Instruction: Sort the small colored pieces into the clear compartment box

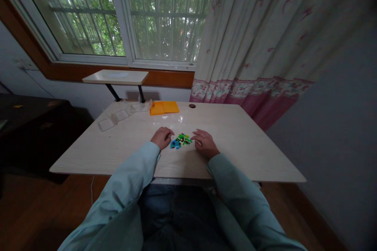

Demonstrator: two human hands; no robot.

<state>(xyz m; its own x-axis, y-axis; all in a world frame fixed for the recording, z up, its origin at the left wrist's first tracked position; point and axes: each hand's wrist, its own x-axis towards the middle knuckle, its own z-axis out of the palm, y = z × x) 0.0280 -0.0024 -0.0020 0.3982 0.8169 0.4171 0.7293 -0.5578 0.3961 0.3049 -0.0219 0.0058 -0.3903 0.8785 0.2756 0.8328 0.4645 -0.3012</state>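
Observation:
A loose pile of small blue, green, yellow and dark pieces (pixel 181 140), like tiny building bricks, lies on the pale wood-look table (pixel 235 137) in front of me. My left hand (pixel 161 137) rests at the pile's left side, its fingers loosely bent and apart, with nothing visible in them. On the other side, my right hand (pixel 205 143) reaches in with fingers stretched out, the tips at the pile's right edge. It appears to hold nothing. Individual pieces are too small to make out well.
Several clear plastic boxes (pixel 107 124) stand at the table's back left, beside an orange-yellow tray or folder (pixel 164 107). A raised shelf (pixel 116 77) on black supports is fixed at the rear. Behind are a window (pixel 165 15) and a curtain (pixel 250 39).

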